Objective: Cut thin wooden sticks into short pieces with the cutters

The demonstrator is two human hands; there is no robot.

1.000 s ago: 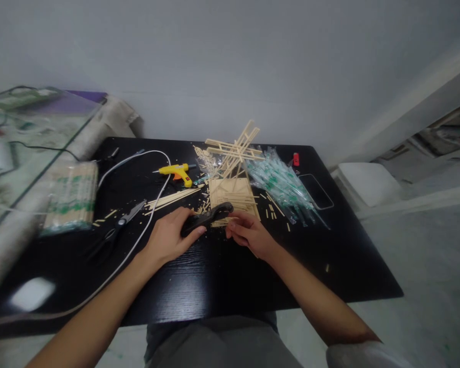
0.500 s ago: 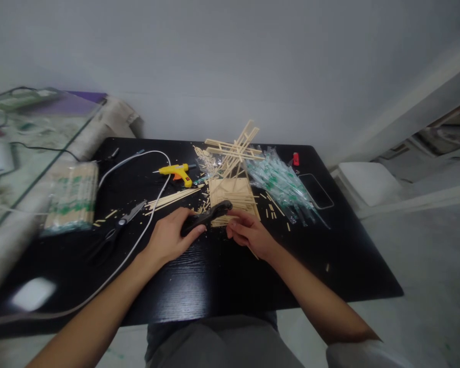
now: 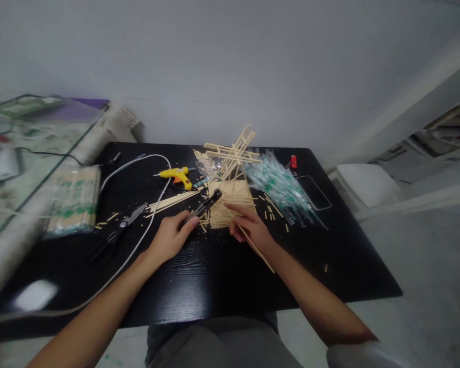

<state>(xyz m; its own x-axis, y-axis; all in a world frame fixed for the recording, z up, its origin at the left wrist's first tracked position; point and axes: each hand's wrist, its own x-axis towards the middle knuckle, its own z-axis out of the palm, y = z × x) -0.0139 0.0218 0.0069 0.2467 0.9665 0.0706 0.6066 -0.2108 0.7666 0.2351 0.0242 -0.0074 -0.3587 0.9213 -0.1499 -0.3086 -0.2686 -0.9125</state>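
My left hand (image 3: 172, 236) is closed around the handle of a black plier-like tool (image 3: 204, 205), whose head points up and to the right over the sticks. My right hand (image 3: 253, 231) grips a thin wooden stick (image 3: 257, 250) that slants down to the right, its index finger stretched towards the pile. Between and beyond the hands lies a wooden stick model, with a flat base (image 3: 233, 190) partly covered by laid sticks. Crossed ladder-like blades (image 3: 235, 153) rise at the back of it.
A yellow glue gun (image 3: 179, 176), loose sticks (image 3: 172, 201) and scissors (image 3: 122, 228) lie to the left, with a white cable (image 3: 147, 225) curving past. Further left is a bag of sticks (image 3: 73, 199). Plastic wrappers (image 3: 278, 181), a phone-like outline (image 3: 315, 192) and a red object (image 3: 293, 161) sit right.
The black tool has turned and its head has swung left, away from my right fingers. The stick in my right hand now shows much longer below the palm.
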